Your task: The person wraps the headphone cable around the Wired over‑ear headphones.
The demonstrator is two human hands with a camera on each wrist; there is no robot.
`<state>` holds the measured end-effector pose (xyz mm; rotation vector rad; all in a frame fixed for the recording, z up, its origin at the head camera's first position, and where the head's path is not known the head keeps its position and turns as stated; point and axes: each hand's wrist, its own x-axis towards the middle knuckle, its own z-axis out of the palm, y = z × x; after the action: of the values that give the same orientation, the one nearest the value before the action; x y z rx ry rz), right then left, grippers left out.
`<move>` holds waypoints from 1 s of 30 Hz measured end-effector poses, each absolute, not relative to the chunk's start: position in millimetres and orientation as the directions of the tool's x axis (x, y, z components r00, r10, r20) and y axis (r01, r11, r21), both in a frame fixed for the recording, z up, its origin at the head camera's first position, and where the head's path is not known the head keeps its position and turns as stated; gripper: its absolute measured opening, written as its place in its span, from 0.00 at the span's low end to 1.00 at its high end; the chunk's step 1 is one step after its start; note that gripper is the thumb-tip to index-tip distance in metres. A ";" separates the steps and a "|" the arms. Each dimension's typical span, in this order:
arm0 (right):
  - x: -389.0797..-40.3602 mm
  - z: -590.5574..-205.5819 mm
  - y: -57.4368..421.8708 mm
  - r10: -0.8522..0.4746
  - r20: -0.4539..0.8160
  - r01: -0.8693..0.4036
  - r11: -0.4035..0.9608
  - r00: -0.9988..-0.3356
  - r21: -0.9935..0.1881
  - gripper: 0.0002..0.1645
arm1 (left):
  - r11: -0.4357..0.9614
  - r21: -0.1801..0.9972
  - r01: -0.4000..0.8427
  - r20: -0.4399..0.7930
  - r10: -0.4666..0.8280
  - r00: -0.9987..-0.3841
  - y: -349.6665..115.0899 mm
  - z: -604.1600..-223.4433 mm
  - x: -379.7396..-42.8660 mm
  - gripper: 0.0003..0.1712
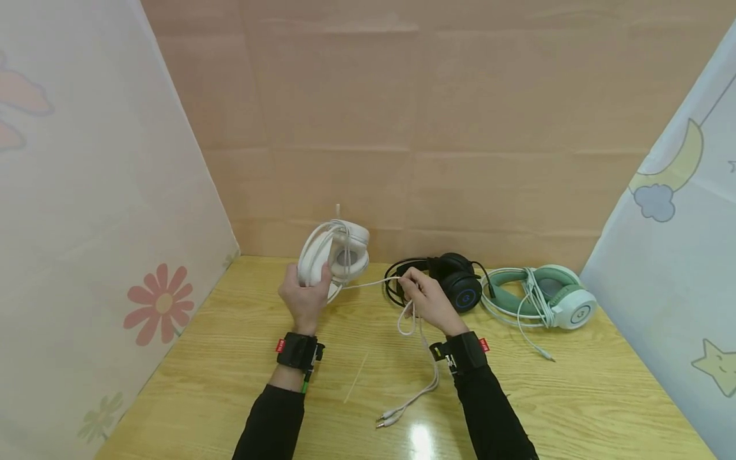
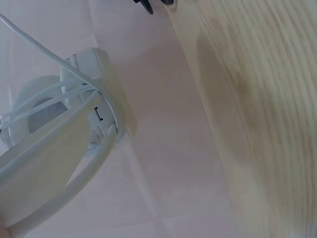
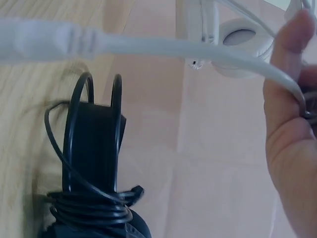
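My left hand (image 1: 305, 297) grips the headband of a pair of white headphones (image 1: 355, 233), lifted above the table and tilted. In the left wrist view, loops of white cable (image 2: 54, 59) pass over the earcups. That cable runs across to my right hand (image 1: 428, 300), whose thumb and fingers pinch it. Below the right hand a loop dangles, and the cable's tail drops to the table, ending in two plugs (image 1: 390, 418). The right wrist view shows a thick cable piece (image 3: 44, 39) close to the lens, beside the right hand's thumb.
Black headphones (image 1: 462, 287) wrapped in black cable lie just behind my right hand. Further right are green and white headphones (image 1: 575, 306) with a bundled white cable. Brown paper backs the wooden table (image 1: 230, 383); patterned white panels stand on both sides.
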<state>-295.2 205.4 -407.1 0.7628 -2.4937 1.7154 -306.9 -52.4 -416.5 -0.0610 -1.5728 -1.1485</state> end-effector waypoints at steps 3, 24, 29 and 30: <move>-298.4 -409.5 205.7 -0.365 0.338 -0.462 0.341 -0.868 -0.819 0.15 | 0.582 0.555 0.594 0.829 -0.443 -0.341 -52.7 -417.2 -307.9 0.18; -331.0 -375.7 195.9 -0.507 0.646 -0.775 0.593 -0.570 -0.219 0.08 | 0.626 0.342 0.701 0.926 -0.097 -0.365 -58.9 -417.8 -311.1 0.17; -339.3 -367.4 194.7 -0.523 0.639 -0.785 0.581 -0.564 -0.217 0.08 | 0.614 0.352 0.706 0.911 -0.052 -0.409 -63.2 -413.9 -308.7 0.20; -340.5 -366.3 194.3 -0.525 0.639 -0.786 0.579 -0.562 -0.216 0.08 | 0.613 0.354 0.707 0.905 -0.035 -0.423 -64.1 -413.1 -308.3 0.20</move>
<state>-340.5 194.3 -366.3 1.0441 -2.2936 0.6684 -308.3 -64.1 -413.1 -0.5418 -1.8309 -0.9222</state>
